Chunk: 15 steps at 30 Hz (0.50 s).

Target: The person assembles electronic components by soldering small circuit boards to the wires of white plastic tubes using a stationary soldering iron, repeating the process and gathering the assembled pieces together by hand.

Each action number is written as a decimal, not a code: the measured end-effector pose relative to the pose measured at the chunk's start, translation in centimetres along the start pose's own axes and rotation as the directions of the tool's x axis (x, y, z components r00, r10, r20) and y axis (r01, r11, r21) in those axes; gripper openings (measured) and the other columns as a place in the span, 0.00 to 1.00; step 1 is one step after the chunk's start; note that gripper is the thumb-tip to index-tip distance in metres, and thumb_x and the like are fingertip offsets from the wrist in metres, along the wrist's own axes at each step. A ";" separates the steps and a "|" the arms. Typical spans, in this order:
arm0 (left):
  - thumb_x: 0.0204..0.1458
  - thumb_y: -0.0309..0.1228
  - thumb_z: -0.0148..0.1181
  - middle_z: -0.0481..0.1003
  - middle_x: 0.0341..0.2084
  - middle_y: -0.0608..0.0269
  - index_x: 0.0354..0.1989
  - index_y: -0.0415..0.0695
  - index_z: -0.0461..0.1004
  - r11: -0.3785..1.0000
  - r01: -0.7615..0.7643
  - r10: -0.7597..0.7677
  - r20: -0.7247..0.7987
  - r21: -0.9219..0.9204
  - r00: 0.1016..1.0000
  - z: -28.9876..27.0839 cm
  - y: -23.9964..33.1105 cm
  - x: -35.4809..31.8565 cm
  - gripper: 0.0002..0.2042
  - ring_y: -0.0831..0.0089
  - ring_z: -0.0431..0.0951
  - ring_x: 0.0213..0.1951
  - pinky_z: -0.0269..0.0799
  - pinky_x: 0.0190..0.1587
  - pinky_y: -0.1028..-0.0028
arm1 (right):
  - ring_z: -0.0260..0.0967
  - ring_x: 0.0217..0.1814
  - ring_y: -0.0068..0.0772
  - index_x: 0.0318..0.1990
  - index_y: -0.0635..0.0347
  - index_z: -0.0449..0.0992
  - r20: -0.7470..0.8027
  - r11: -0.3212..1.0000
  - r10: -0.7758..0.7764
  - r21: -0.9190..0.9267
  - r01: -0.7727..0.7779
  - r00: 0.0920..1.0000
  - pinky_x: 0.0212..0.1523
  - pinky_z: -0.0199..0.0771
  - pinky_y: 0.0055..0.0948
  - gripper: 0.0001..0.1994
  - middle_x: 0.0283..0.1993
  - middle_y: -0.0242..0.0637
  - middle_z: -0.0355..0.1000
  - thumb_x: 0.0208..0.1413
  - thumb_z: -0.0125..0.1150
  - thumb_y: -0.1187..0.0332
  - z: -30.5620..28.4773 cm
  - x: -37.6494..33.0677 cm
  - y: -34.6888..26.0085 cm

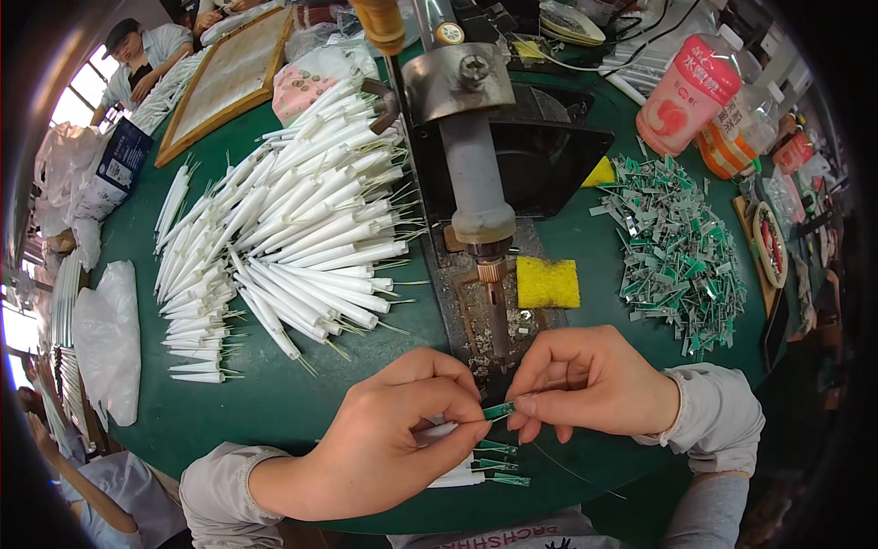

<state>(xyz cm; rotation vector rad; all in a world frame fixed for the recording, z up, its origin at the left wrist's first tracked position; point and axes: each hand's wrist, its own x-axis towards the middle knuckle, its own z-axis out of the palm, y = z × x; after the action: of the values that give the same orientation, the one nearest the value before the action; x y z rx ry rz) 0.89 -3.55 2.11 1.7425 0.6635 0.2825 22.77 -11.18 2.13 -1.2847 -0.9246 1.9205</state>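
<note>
My left hand (384, 435) is closed around a slim white tube (437, 430), mostly hidden by the fingers. Between its fingertips and my right hand (594, 384) lies a small green circuit board (498, 411), pinched at its right end by my right thumb and fingers. Whether wires join tube and board, my fingers hide. A thin wire (572, 471) trails below the right hand. Just beyond both hands, the tip of an upright soldering iron (497, 320) points down. Below them, several white tubes (457, 479) lie with green boards at their ends (508, 479).
A big pile of white tubes with thin wires (311, 220) covers the left of the green table (274, 421). Loose green boards (681, 256) are heaped at right. A yellow sponge (548, 282) sits beside the iron. Pink bottle (690, 91) stands behind; other people sit at the left.
</note>
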 end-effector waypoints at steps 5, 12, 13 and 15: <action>0.44 0.19 0.65 0.71 0.37 0.62 0.30 0.39 0.78 0.999 -0.041 0.041 -0.012 0.009 0.999 0.1 -0.1 0.0 0.05 0.80 0.73 0.36 0.71 0.30 0.83 | 0.75 0.35 0.21 0.39 0.61 0.70 -0.003 1.000 -0.021 -0.005 0.021 1.000 0.24 0.68 0.16 0.06 0.35 0.34 0.76 0.56 0.58 0.72 0.2 0.0 0.0; 0.44 0.20 0.64 0.72 0.34 0.61 0.28 0.38 0.76 0.999 -0.039 0.039 -0.060 0.003 0.997 0.3 0.2 0.0 0.04 0.74 0.74 0.29 0.70 0.29 0.78 | 0.75 0.35 0.22 0.39 0.63 0.70 -0.018 0.999 -0.042 -0.008 0.042 0.999 0.25 0.70 0.16 0.05 0.36 0.35 0.76 0.56 0.58 0.75 0.3 0.0 0.1; 0.44 0.20 0.64 0.72 0.34 0.61 0.28 0.38 0.76 0.999 -0.037 0.037 -0.060 0.003 0.998 0.3 0.1 0.0 0.04 0.74 0.74 0.29 0.70 0.29 0.78 | 0.75 0.35 0.22 0.38 0.64 0.70 -0.014 0.999 -0.045 -0.002 0.045 0.999 0.27 0.71 0.17 0.05 0.36 0.36 0.76 0.56 0.57 0.75 0.3 0.1 0.1; 0.44 0.20 0.64 0.72 0.34 0.61 0.28 0.38 0.75 0.998 -0.057 0.058 -0.063 0.016 0.996 0.3 -0.1 0.1 0.04 0.75 0.74 0.29 0.70 0.28 0.78 | 0.75 0.35 0.22 0.38 0.64 0.70 -0.015 0.998 -0.057 0.011 0.058 0.998 0.28 0.71 0.17 0.05 0.35 0.37 0.76 0.56 0.57 0.76 0.3 0.2 0.3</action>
<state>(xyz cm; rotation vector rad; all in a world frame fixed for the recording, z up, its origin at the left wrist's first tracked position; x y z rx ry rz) 1.09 -3.78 1.95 1.7743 0.6632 0.3758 22.39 -11.27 1.89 -1.2502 -0.9318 1.8675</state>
